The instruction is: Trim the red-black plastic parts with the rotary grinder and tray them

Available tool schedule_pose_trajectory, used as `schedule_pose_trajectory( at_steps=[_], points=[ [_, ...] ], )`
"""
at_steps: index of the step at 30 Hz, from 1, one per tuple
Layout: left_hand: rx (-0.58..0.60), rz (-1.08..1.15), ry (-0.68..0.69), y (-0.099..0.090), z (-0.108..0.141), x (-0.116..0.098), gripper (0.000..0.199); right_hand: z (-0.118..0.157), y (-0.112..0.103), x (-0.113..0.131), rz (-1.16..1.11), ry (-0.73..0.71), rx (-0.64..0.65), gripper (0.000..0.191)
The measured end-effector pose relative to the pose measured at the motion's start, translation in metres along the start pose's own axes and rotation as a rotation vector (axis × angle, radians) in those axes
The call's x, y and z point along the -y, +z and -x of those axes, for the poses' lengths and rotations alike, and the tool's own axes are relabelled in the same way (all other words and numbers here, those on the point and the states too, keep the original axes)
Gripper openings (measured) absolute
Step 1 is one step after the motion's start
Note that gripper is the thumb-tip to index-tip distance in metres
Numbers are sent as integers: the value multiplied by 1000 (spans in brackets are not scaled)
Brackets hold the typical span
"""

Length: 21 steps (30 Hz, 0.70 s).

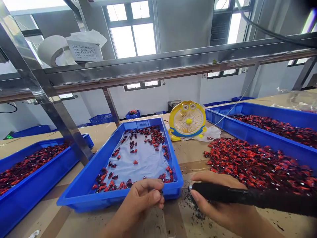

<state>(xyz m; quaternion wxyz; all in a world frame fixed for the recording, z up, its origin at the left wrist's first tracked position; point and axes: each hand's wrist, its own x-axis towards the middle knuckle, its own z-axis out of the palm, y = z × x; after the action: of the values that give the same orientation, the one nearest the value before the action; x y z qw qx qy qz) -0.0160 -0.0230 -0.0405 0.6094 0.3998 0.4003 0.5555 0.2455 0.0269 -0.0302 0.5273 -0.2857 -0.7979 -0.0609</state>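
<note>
My left hand (pixel 146 197) is closed in a pinch at the near right corner of a blue tray (pixel 101 202). A small dark piece shows at its fingertips, mostly hidden by them. My right hand (pixel 223 198) is wrapped round a thick black-handled tool (pixel 220 192) with a thin metal tip that points left, towards the left hand. Tip and left fingers are a short way apart. Inside the blue tray, small red-and-black parts (pixel 135 162) lie scattered on a pale liner. Dark shavings (pixel 196 208) litter the table between and below my hands.
A large heap of red-and-black parts (pixel 255 162) lies on the table at right. Behind it stands another filled blue tray (pixel 260 140), and one more blue tray (pixel 42 178) is at left. A yellow fan (pixel 188 120) stands behind. A metal post (pixel 61 115) and shelf rail (pixel 158 67) frame the bench.
</note>
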Motion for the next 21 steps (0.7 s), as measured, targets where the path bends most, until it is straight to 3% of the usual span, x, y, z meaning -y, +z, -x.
schedule_pose_trajectory(
  at_steps=[5,10,12,15,21],
  points=[
    [-20,47,-82,5,7,-2,36,-4,-21,23,43,154,31,10],
    [-58,9,-158,6,15,3,62,7,-37,51,101,431,-123,16],
    [-61,-35,-140,7,20,8,60,12,-32,57,49,535,-231,14],
    [-66,-88,-112,7,28,17,49,18,-18,61,-133,575,-335,3],
    [60,-66,4,3,31,29,27,21,5,70,-268,790,-260,7]
  ],
)
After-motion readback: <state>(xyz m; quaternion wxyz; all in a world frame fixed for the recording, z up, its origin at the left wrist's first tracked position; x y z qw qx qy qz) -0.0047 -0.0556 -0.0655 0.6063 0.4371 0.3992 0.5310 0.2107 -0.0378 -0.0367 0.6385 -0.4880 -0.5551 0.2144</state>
